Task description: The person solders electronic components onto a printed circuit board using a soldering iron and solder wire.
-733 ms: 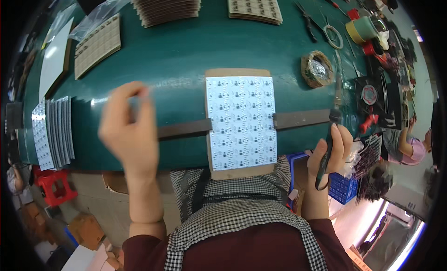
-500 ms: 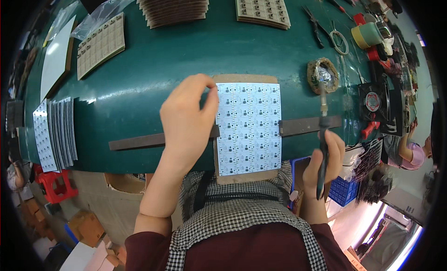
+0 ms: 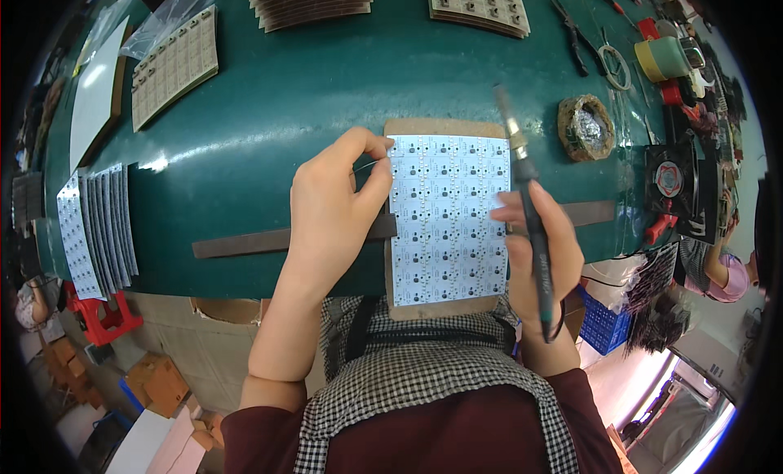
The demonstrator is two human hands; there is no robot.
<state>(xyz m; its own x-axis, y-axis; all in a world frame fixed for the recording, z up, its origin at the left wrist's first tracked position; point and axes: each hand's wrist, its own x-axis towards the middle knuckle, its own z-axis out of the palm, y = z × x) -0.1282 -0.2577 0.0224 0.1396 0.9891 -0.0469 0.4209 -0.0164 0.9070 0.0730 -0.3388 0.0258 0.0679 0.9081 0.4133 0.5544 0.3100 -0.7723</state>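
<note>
A white circuit board panel (image 3: 449,221) with rows of small dark parts lies on a brown backing board (image 3: 444,127) at the table's near edge. My left hand (image 3: 330,205) is at the panel's upper left edge, thumb and forefinger pinching a thin solder wire (image 3: 364,165). In my right hand (image 3: 559,250) is a soldering iron (image 3: 534,229) with a dark handle, gripped like a pen. Its metal tip points up and away, over the panel's upper right corner, and is slightly blurred.
Dark strips (image 3: 245,243) flank the panel. At right are a round tip-cleaning pot (image 3: 586,127), a small fan (image 3: 670,180), pliers (image 3: 571,35) and a green jar (image 3: 662,60). White panels (image 3: 98,229) stand at left; brown boards (image 3: 175,66) lie farther back.
My right hand has brought the soldering iron left from the tip-cleaning pot to the panel's upper right corner. The left hand stays by the panel's edge; the whole view has shifted slightly.
</note>
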